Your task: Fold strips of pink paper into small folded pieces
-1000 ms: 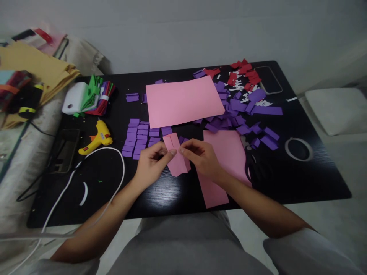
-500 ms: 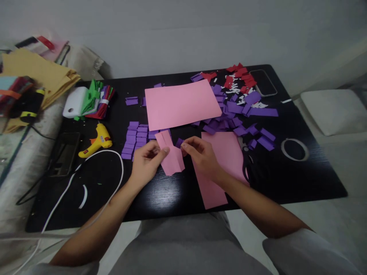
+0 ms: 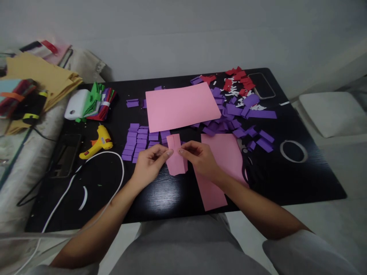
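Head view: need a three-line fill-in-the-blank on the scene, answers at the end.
1. Between the left hand and right hand is a folded paper piece coloured ____.
2. The glue gun is mostly ____.
3. Red scraps lie towards the far ____ corner of the table.

Missing words: pink; yellow; right.

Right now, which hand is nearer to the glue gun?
Left. The left hand is to the right of the glue gun; the right hand is farther right, beyond the folded pink piece.
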Tool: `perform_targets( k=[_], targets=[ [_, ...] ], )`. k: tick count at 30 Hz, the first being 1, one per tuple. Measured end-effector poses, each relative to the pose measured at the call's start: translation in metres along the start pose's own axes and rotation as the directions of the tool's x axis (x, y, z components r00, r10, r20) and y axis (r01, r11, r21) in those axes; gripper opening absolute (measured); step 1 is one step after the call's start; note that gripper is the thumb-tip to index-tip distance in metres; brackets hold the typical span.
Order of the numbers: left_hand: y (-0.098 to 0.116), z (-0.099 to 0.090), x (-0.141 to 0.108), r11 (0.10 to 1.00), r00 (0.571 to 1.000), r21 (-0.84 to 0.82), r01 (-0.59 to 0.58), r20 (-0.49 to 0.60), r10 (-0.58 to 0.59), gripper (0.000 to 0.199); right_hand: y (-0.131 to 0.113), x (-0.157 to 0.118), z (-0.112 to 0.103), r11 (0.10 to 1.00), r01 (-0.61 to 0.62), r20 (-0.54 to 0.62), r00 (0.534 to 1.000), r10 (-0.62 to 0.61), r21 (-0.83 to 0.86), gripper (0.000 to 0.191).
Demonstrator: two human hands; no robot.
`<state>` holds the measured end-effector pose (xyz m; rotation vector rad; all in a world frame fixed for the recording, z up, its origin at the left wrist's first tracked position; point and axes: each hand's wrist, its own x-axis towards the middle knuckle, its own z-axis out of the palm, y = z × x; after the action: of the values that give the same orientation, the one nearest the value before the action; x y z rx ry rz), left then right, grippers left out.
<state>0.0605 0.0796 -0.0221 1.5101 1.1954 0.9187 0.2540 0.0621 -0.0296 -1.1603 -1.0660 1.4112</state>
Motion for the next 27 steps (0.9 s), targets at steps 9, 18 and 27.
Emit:
perform_targets(
  k=[9, 18, 27],
  targets=[
    [-0.0007, -0.0034, 0.0003, 0.998, 0.999, 0.059, -0.005, 0.036, 0.003, 0.027, 0.0008, 0.0008, -0.0025, 0.999, -0.002, -0.039, 0.999, 0.001, -0.035, 0.026],
    [-0.004, -0.0033, 0.0005, 0.995, 0.998, 0.099, -0.024, 0.061, 0.018, 0.026, 0.0006, 0.0014, -0.0023, 0.999, 0.005, -0.052, 0.999, -0.006, -0.034, 0.025],
    [0.0009, -0.0053, -0.0015, 0.974, 0.975, 0.175, -0.143, 0.191, 0.109, 0.022, -0.0001, 0.0012, -0.0029, 0.998, -0.057, 0.111, 0.992, 0.054, 0.028, 0.028]
  ],
)
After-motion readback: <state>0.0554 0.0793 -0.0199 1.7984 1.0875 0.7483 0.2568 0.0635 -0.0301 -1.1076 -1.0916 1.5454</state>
